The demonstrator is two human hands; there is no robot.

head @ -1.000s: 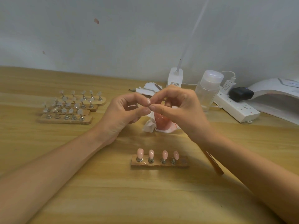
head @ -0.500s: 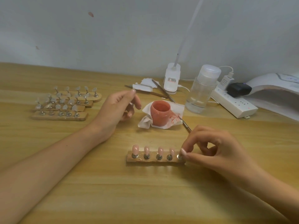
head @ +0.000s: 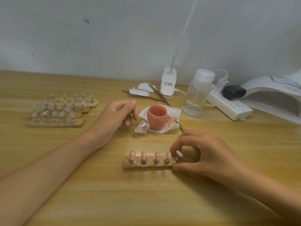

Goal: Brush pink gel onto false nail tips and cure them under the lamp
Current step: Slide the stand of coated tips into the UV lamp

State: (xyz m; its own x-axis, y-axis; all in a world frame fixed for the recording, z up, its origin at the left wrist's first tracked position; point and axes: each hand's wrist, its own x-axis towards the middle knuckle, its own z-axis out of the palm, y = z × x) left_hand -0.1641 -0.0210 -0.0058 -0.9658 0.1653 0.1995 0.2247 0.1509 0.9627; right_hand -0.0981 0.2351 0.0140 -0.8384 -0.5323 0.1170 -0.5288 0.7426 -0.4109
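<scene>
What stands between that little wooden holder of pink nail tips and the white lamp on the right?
Nothing visible blocks it. Bare table runs from the wooden holder, pinched at its right end by the right hand, to the lamp opening; the power strip lies beside that route, toward the wall.

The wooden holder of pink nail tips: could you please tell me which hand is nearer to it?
Right. The right hand grips the right end of the holder, at the last tip; the left hand is farther back, beside the pink jar.
</scene>
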